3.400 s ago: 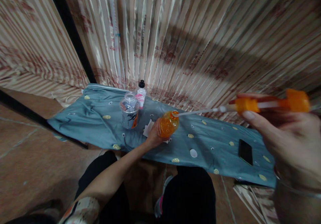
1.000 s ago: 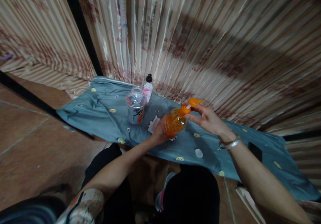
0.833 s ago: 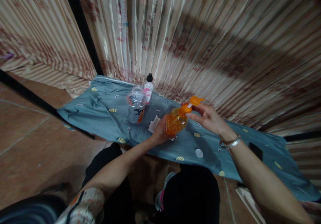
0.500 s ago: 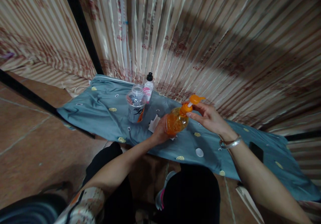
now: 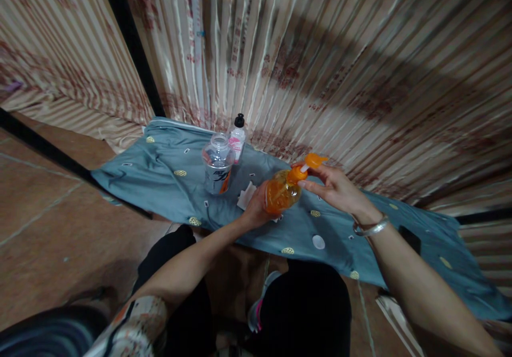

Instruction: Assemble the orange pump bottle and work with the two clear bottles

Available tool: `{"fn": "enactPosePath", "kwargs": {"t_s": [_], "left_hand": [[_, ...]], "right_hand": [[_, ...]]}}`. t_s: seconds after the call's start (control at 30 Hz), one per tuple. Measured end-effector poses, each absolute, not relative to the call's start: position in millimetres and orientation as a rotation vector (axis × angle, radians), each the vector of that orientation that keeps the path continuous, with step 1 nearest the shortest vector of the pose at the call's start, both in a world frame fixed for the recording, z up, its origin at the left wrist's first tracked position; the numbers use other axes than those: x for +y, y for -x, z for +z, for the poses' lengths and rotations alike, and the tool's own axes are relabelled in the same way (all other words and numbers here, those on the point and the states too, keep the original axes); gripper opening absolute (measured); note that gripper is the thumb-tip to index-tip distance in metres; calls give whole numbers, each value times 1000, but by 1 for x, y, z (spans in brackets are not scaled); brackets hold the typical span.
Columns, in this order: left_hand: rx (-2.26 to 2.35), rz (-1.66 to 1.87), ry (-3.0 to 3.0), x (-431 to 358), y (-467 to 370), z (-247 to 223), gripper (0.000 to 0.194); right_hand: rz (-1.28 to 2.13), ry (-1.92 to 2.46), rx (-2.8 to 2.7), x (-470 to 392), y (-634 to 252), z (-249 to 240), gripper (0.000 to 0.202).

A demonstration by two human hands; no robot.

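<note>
An orange pump bottle [image 5: 281, 193], part filled with orange liquid, is tilted with its pump head [image 5: 314, 161] toward the upper right. Wrapped round the bottle's lower body is my left hand [image 5: 256, 208]. My right hand [image 5: 326, 184], closed with thumb and fingers on the orange collar, grips the bottle's neck from the right. A clear plastic bottle [image 5: 218, 168] with a wide open mouth and a dark and orange label stands to the left. Behind it is a small white and pink bottle [image 5: 237, 143] with a black cap. White paper [image 5: 246, 195] lies beside my left hand.
Blue-green cloth [image 5: 168, 186] covers the narrow bench. A white disc [image 5: 319, 242] and a dark flat object [image 5: 410, 238] lie on it at the right. Striped curtains [image 5: 280, 53] hang close behind, with a black post [image 5: 132, 42] at the left.
My right hand and the pump head have shifted very slightly. Both hands keep their hold on the bottle, and the things on the cloth stay in place.
</note>
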State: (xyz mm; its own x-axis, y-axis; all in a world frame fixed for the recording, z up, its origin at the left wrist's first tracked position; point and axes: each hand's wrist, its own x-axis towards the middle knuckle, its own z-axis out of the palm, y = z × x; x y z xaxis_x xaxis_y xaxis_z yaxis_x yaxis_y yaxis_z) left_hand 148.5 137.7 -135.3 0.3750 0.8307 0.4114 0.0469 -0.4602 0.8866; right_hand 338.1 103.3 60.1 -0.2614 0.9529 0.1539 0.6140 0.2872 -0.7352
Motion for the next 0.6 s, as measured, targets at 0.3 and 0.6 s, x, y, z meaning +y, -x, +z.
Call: {"fn": "enactPosePath", "kwargs": {"t_s": [0.3, 0.6], "left_hand": [[776, 1190, -1830, 142, -153, -147, 66], [786, 1173, -1817, 140, -151, -142, 44]], "right_hand": [[635, 1431, -2093, 106, -340, 69, 60], [426, 1516, -2070, 105, -331, 61, 50]]}}
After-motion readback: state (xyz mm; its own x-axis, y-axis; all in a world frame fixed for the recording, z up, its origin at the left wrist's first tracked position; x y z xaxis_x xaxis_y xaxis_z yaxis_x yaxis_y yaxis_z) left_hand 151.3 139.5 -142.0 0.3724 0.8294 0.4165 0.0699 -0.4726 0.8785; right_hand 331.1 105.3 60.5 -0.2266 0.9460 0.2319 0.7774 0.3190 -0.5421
